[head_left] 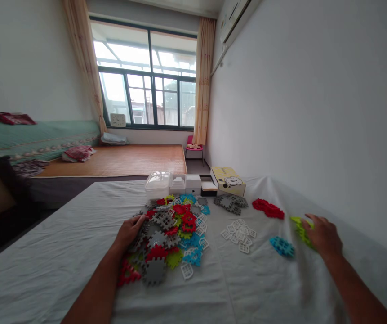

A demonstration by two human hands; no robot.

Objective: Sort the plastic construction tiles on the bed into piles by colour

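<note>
A mixed pile of flat toothed plastic pieces (171, 231) in grey, red, blue, green and white lies on a white sheet (61, 252). My left hand (131, 230) rests on the pile's left edge with fingers curled over grey pieces. To the right lie sorted groups: grey pieces (230, 202), red pieces (268, 209), white pieces (238, 234), blue pieces (282, 246) and lime green pieces (299, 227). My right hand (323, 235) lies on the lime green pieces, fingers bent over them.
Behind the pile stand a clear plastic container (158, 182), small white boxes (188, 183) and a yellow cartoon box (229, 181). A white wall runs close along the right. Beyond are a woven mat platform, a bed, a pink chair and a window.
</note>
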